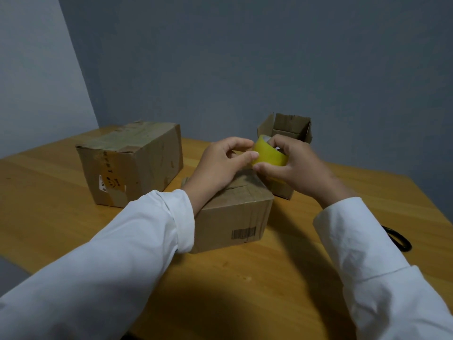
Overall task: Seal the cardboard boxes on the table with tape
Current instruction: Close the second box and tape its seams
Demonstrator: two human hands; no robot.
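A yellow roll of tape (269,154) is held in the air above the middle cardboard box (235,217), whose flaps are closed. My right hand (296,168) grips the roll, fingers through its core and thumb under it. My left hand (223,165) pinches the roll's left edge with thumb and forefinger. A larger closed box (132,163) with old tape on its top stands at the left. A small box (286,130) with its flaps standing open sits behind my right hand, partly hidden.
The boxes stand on a wooden table (245,278) set into a grey wall corner. A black looped object (399,239), likely scissor handles, lies at the right edge beside my right sleeve.
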